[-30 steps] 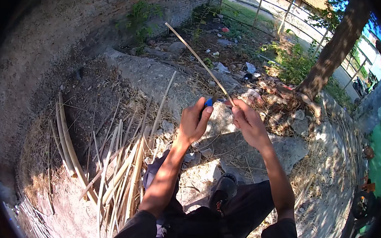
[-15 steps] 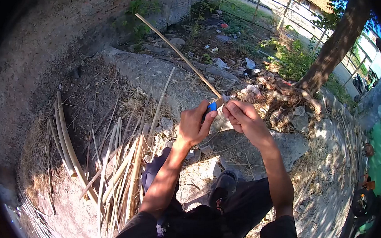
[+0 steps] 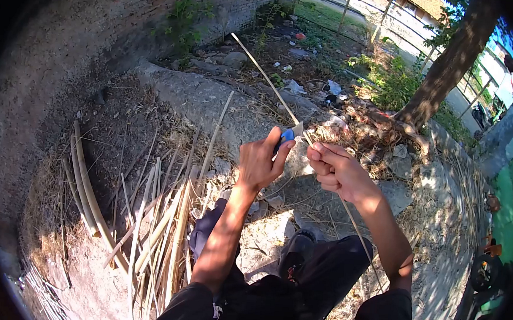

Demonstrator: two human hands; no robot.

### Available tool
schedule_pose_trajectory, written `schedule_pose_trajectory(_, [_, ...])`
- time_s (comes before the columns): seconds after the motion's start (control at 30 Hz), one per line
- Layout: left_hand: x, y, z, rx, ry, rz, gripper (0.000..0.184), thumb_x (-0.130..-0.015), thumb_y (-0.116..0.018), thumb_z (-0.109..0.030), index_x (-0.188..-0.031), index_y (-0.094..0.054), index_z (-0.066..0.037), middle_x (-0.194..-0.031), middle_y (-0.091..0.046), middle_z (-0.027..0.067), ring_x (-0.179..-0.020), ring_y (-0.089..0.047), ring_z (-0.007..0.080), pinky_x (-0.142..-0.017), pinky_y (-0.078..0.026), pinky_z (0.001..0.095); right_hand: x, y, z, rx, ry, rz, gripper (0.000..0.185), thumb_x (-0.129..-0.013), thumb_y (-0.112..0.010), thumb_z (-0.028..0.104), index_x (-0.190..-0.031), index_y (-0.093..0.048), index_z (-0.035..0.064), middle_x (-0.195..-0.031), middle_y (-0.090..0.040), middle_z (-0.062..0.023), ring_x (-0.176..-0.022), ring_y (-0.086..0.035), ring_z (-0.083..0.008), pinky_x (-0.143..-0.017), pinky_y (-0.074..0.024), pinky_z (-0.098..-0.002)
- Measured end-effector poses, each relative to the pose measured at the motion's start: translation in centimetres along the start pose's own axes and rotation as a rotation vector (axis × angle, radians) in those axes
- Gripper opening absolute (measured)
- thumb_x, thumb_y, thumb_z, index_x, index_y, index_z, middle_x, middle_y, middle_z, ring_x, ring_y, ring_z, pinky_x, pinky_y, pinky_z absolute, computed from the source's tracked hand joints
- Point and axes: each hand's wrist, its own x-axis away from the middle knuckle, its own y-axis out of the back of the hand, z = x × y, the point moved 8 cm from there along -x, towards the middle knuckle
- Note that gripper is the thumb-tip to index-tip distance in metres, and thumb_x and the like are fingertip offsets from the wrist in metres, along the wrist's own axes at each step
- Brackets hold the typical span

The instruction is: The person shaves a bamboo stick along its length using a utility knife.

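Observation:
My left hand [image 3: 258, 165] is closed around the blue handle of a knife [image 3: 286, 138], and its short, broad blade points up and to the right. The blade lies against or very close to a thin bamboo strip [image 3: 265, 75]; I cannot tell whether it bites in. Pinched in the fingers of my right hand [image 3: 343, 173], the strip slants away toward the upper left. Its other end passes under the right hand and runs down beside my right forearm.
Several bamboo strips [image 3: 178, 238] lie in a loose pile at my left. Beyond the hands is a stone ledge [image 3: 201, 99] with litter and dry roots behind it. A tree trunk [image 3: 453, 67] rises at the right, and a wall [image 3: 87, 35] borders the left.
The strip's far end has come nearer and to the right, and more of it now trails behind my right hand. My right hand has shifted slightly down and right, away from the knife.

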Motion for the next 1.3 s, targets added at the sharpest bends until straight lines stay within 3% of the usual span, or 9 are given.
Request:
schedule_pose_trajectory(0.23, [-1.1, 6.8, 12.8, 0.184, 0.441, -0.335, 0.056, -0.114, -0.049, -0.049, -0.085, -0.056, -0.001, -0.058, -0.045, 0.0048, -0.053, -0.041, 0.0132, -0.052, -0.032, 0.0375, 7.9, -3.5, -5.8, -0.193, -0.136, 0.165, 0.025, -0.118, -0.041, 0.031, -0.105, -0.055, 0.0144, -0.070, -0.030, 0.0087, -0.050, -0.019, -0.0022, -0.044, -0.0154, -0.0244])
schedule_pose_trajectory(0.33, [0.8, 8.4, 11.8, 0.318, 0.393, -0.407, 0.055, -0.115, -0.046, -0.047, -0.085, -0.054, -0.002, -0.059, -0.043, 0.0039, -0.056, -0.039, 0.0121, -0.053, -0.031, 0.0357, 9.9, -3.3, -5.1, -0.197, -0.096, -0.094, 0.023, -0.117, -0.043, 0.029, -0.113, -0.058, 0.0128, -0.069, -0.030, 0.0079, -0.050, -0.020, -0.0025, -0.044, -0.0162, -0.0241])
schedule_pose_trajectory(0.43, [4.0, 6.5, 7.0, 0.481, 0.378, -0.301, 0.050, -0.115, -0.045, -0.041, -0.086, -0.053, -0.002, -0.060, -0.043, 0.0022, -0.055, -0.037, 0.0114, -0.053, -0.030, 0.0346, 8.3, -3.2, -4.6, -0.321, 0.018, 0.008, 0.023, -0.117, -0.043, 0.028, -0.121, -0.059, 0.0120, -0.070, -0.032, 0.0073, -0.051, -0.022, -0.0025, -0.045, -0.0172, -0.0232])
schedule_pose_trajectory(0.57, [9.0, 5.9, -1.1, 0.357, 0.316, -0.007, 0.035, -0.111, -0.053, -0.029, -0.091, -0.054, -0.001, -0.061, -0.047, 0.0107, -0.051, -0.044, 0.0207, -0.051, -0.035, 0.0402, 5.5, -5.9, -4.5, -0.366, -0.034, 0.085, 0.018, -0.118, -0.043, 0.029, -0.111, -0.053, 0.0153, -0.078, -0.037, 0.0054, -0.050, -0.023, -0.0008, -0.042, -0.0158, -0.0215])
schedule_pose_trajectory(0.7, [12.9, 6.0, -1.4, 0.317, 0.165, -0.083, 0.037, -0.109, -0.058, -0.034, -0.095, -0.053, 0.000, -0.063, -0.048, 0.0158, -0.052, -0.053, 0.0378, -0.051, -0.041, 0.0443, 3.8, -8.6, -5.8, -0.160, -0.062, 0.044, 0.028, -0.119, -0.040, 0.032, -0.108, -0.055, 0.0110, -0.081, -0.039, 0.0054, -0.055, -0.028, -0.0015, -0.046, -0.0193, -0.0215])
schedule_pose_trajectory(0.9, [14.7, 6.5, 0.3, 0.323, 0.095, -0.114, 0.040, -0.107, -0.059, -0.037, -0.093, -0.053, 0.000, -0.063, -0.051, 0.0154, -0.052, -0.055, 0.0379, -0.051, -0.044, 0.0442, 1.5, -10.2, -6.4, 0.297, 0.123, 0.031, 0.030, -0.117, -0.046, 0.028, -0.101, -0.059, 0.0066, -0.070, -0.042, 0.0073, -0.055, -0.037, -0.0033, -0.050, -0.0283, -0.0245])
schedule_pose_trajectory(1.07, [14.4, 6.6, 0.2, 0.336, 0.076, -0.141, 0.037, -0.105, -0.066, -0.034, -0.090, -0.055, -0.001, -0.062, -0.053, 0.0147, -0.052, -0.060, 0.0364, -0.050, -0.045, 0.0430, 1.4, -11.9, -4.5, 0.875, 0.498, -0.141, 0.033, -0.115, -0.050, 0.024, -0.096, -0.061, -0.0008, -0.075, -0.061, -0.0073, -0.064, -0.056, -0.0161, -0.063, -0.0468, -0.0344])
schedule_pose_trajectory(1.17, [14.3, 7.3, 0.5, 0.342, 0.128, -0.168, 0.037, -0.102, -0.069, -0.033, -0.087, -0.055, -0.003, -0.063, -0.053, 0.0141, -0.052, -0.060, 0.0364, -0.050, -0.046, 0.0418, 1.5, -12.8, -4.8, 0.868, 0.497, -0.151, 0.030, -0.116, -0.051, 0.023, -0.099, -0.062, 0.0005, -0.080, -0.059, 0.0008, -0.068, -0.048, -0.0050, -0.060, -0.0416, -0.0250])
schedule_pose_trajectory(1.3, [14.1, 8.4, 0.3, 0.328, 0.118, -0.160, 0.031, -0.097, -0.075, -0.027, -0.086, -0.057, -0.005, -0.063, -0.054, 0.0127, -0.052, -0.060, 0.0357, -0.050, -0.046, 0.0409, 2.0, -14.1, -4.5, 0.894, 0.559, -0.189, 0.028, -0.116, -0.051, 0.020, -0.099, -0.061, 0.0001, -0.077, -0.056, 0.0013, -0.066, -0.045, -0.0047, -0.058, -0.0389, -0.0249])
